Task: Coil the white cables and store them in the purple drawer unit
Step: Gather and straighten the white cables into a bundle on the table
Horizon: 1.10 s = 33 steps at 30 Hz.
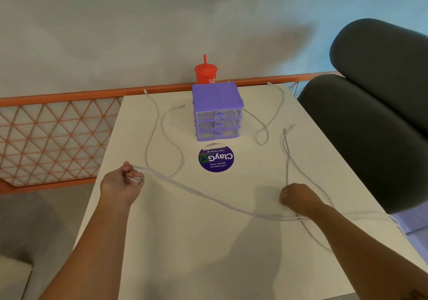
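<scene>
A purple drawer unit (217,112) with three clear drawers, all closed, stands at the back middle of the white table (185,242). My left hand (122,184) pinches one end of a doubled white cable (208,198) that stretches across the table to my right hand (298,198), whose curled fingers grip it. A second white cable (159,133) lies loose in curves to the left of the drawers. A third white cable (271,114) loops to the right of them. Another cable strand (287,151) runs from a plug at the right down toward my right hand.
A red cup with a straw (205,73) stands behind the drawer unit. A round purple sticker (216,159) is stuck on the table in front of it. A dark padded chair (375,123) stands at the right. An orange lattice railing (53,135) runs along the left.
</scene>
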Tool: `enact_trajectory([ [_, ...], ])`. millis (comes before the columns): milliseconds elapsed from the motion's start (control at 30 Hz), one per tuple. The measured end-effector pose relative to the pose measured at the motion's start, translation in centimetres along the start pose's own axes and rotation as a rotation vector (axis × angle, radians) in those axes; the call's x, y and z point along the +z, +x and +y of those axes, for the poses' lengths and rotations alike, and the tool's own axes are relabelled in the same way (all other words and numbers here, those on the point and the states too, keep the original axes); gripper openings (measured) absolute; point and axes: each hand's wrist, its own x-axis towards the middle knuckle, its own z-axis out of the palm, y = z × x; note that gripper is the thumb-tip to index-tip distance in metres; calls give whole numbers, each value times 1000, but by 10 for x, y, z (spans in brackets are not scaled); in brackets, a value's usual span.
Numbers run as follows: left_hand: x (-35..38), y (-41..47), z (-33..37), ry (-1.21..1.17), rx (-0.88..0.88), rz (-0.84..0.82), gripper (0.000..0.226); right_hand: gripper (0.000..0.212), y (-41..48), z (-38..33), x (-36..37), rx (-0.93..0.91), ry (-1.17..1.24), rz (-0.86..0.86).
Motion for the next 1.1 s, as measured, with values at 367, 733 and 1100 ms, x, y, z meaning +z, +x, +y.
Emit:
enact_trajectory([
  [367,28,17,-27,-105,82,98,31,20,112,43,-87,149,622,234],
  [733,62,33,-56,-113,169,195,37,41,222,58,-94,170,614,126],
  [1100,61,34,-70,0,206,220,26,25,219,40,-109,350,1136,289],
])
